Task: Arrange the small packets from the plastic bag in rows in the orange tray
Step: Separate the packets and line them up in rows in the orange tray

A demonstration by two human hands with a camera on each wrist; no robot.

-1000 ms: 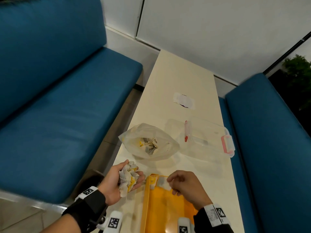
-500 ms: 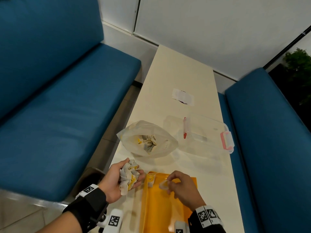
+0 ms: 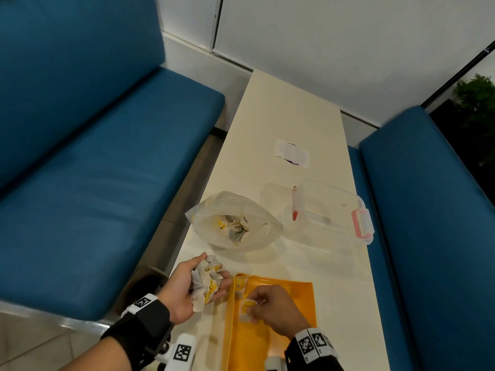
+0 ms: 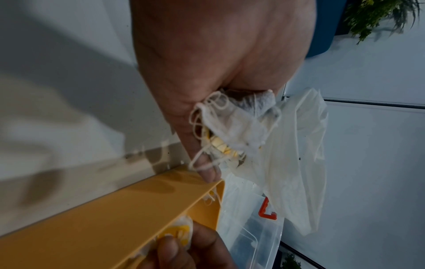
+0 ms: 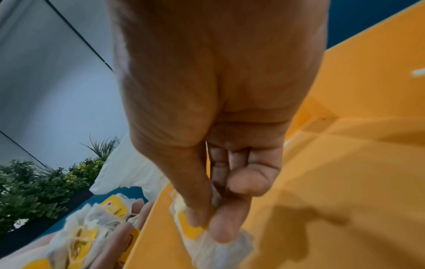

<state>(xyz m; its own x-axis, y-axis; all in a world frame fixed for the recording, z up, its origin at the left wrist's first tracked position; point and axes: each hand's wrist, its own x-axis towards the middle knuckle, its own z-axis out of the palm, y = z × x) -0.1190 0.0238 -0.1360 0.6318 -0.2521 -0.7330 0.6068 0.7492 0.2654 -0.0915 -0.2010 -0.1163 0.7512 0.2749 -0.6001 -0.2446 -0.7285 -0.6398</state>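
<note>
A person's right hand (image 3: 276,307) pinched a single small packet (image 3: 247,309) between thumb and fingers (image 5: 224,231) over the orange tray (image 3: 300,293), close to the tray's left wall, while the left hand (image 3: 187,286) cupped a bunch of packets (image 3: 206,279), its fingers curled around them, just beside the tray's far-left corner. One more packet (image 3: 240,285) lay in that corner of the tray. The tray sat at the near edge of the desk (image 3: 284,111). Beyond it stood the open plastic bag (image 3: 235,223), holding more packets, towards the desk's left edge, with a clear lidded container (image 3: 332,212) by the right edge.
</note>
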